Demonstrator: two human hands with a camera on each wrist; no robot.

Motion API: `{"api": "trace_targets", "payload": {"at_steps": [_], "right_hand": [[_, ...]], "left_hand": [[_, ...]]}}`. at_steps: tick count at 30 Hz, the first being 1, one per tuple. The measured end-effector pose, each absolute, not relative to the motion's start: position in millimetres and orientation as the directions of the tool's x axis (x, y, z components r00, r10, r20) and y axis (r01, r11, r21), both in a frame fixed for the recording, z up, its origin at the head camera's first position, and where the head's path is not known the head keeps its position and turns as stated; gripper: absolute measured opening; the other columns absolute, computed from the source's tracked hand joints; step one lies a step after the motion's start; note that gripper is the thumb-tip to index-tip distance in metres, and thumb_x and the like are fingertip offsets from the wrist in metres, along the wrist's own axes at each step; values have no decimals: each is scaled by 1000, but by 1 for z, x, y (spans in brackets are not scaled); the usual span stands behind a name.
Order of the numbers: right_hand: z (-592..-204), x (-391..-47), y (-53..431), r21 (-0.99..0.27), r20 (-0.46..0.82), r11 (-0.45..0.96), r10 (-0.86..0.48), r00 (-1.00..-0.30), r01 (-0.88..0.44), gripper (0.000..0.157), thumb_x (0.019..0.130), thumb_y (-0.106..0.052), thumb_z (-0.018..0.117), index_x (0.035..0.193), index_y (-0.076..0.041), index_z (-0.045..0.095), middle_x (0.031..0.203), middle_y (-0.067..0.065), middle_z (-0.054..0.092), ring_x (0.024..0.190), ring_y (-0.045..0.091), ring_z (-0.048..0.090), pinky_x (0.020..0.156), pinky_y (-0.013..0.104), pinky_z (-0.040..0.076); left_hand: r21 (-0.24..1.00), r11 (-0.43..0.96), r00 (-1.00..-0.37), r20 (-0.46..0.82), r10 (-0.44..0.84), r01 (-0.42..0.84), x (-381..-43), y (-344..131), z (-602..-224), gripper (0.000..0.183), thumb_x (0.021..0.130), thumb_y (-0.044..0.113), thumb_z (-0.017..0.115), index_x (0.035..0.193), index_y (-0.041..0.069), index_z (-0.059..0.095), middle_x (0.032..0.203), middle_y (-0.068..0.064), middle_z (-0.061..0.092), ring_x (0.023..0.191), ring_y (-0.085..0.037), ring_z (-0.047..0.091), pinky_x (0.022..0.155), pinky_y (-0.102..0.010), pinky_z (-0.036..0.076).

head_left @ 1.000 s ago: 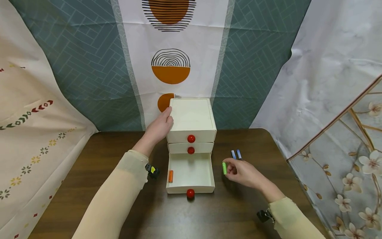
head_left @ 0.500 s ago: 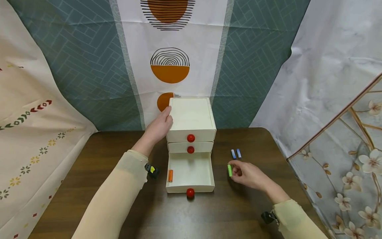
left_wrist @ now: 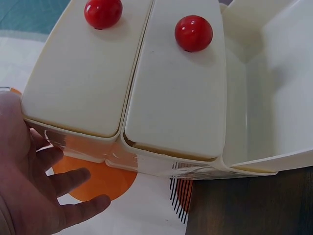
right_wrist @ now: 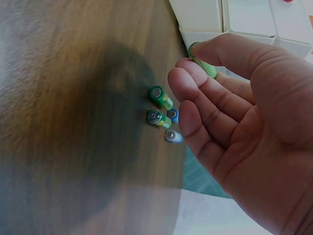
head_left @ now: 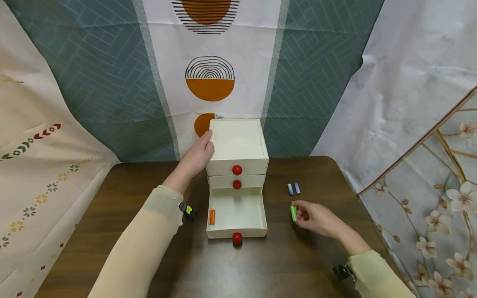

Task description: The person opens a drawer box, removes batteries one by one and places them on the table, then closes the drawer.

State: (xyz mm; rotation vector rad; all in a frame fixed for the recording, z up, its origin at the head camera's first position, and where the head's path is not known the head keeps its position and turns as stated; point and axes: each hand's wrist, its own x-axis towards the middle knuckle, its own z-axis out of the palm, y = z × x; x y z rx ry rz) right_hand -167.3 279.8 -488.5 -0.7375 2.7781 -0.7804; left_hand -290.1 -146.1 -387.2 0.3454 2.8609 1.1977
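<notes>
My left hand rests against the upper left edge of a white three-drawer cabinet; in the left wrist view its fingers are spread beside the side wall. The bottom drawer is pulled out, with an orange battery lying at its left. Right of the cabinet, my right hand pinches a green battery between thumb and fingertips. Beyond those fingers, the right wrist view shows two more green batteries standing on the table, close to two blue batteries.
The cabinet's drawers have round red knobs. Everything stands on a dark wooden table. A patterned curtain hangs right behind it, and a floral cloth borders the right side.
My right hand has moved rightward, away from the open drawer, with the green battery still pinched. The left hand stays at the cabinet's edge. The head view has shifted slightly.
</notes>
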Motion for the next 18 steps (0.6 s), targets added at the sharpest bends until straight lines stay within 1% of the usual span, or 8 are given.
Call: {"api": "trace_targets", "payload": {"at_steps": [3,7,13,18], "right_hand": [[-490,-164,283,-526,-43,746,-503,-863,-408,54,97,-11,82,145,5,64,90,-15,65,76,0,58,71,27,51],[-492,-161,286,-529,-68,750,-505,-860,-398,54,97,-12,81,146,4,63,90,-17,64,76,-1,58,71,27,51],[-494,-158,290,-535,-77,737,-529,-845,-413,53,96,-13,81,143,4,64,88,-18,64,76,-2,58,71,27,51],[-496,-154,292,-552,-102,731,-536,-838,-401,50,96,-11,80,141,3,65,88,-16,63,75,-1,56,69,26,48]], "left_hand": [[711,676,-976,66,209,193,-290,-146,-388,68,118,39,26,179,12,13,185,-9,12,170,-25,11,137,-45,10],[707,679,-975,68,212,197,-290,-147,-387,68,118,39,26,179,12,13,185,-9,13,170,-25,11,136,-44,10],[701,685,-975,71,213,200,-291,-147,-387,68,118,39,25,179,12,13,185,-9,13,170,-24,11,137,-45,10],[697,689,-975,69,209,197,-291,-147,-387,68,118,39,25,179,11,13,185,-9,13,170,-25,11,137,-45,10]]}}
